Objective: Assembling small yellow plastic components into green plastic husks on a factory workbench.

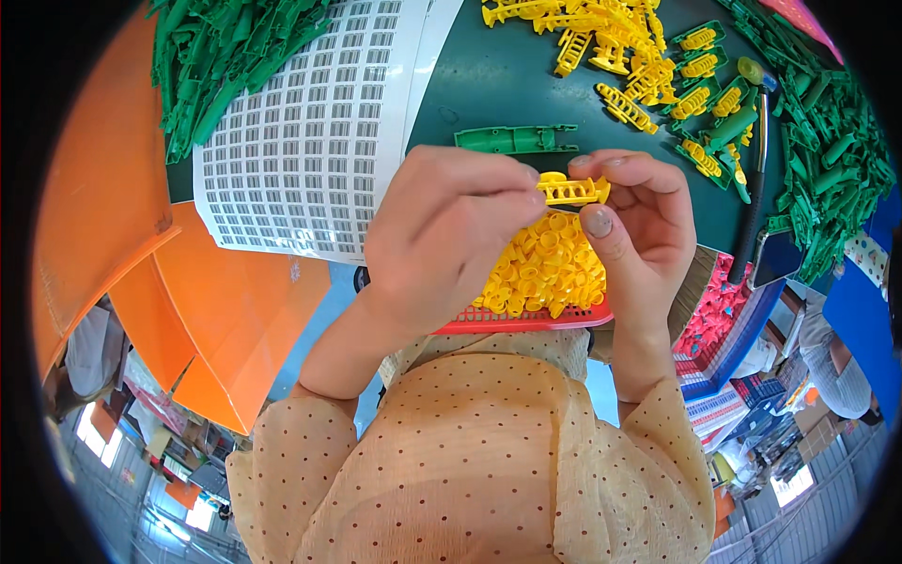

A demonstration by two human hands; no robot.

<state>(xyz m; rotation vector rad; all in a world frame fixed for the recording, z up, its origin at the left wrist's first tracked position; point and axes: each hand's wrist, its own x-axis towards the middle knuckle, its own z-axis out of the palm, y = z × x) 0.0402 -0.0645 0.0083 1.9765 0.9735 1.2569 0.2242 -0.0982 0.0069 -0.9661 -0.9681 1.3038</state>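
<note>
Between both hands is a yellow plastic ladder-like piece (571, 192), held level above a red basket (526, 324). My left hand (451, 226) pinches its left end between thumb and fingertips. At the other end, my right hand (648, 211) grips it with thumb and fingers. Small yellow ring-like caps (545, 268) fill the basket just below. Just beyond my fingers a green plastic half-shell (517, 139) lies on the dark green table (460, 85).
Yellow ladder pieces (629, 47) are heaped at the back. Right of them are green shells with yellow inserts (700, 101), a hammer (754, 179) and piled green parts (836, 160). At left are a printed label sheet (291, 150), more green parts (235, 56) and orange panels (216, 310). Pink pieces (719, 315) fill a box.
</note>
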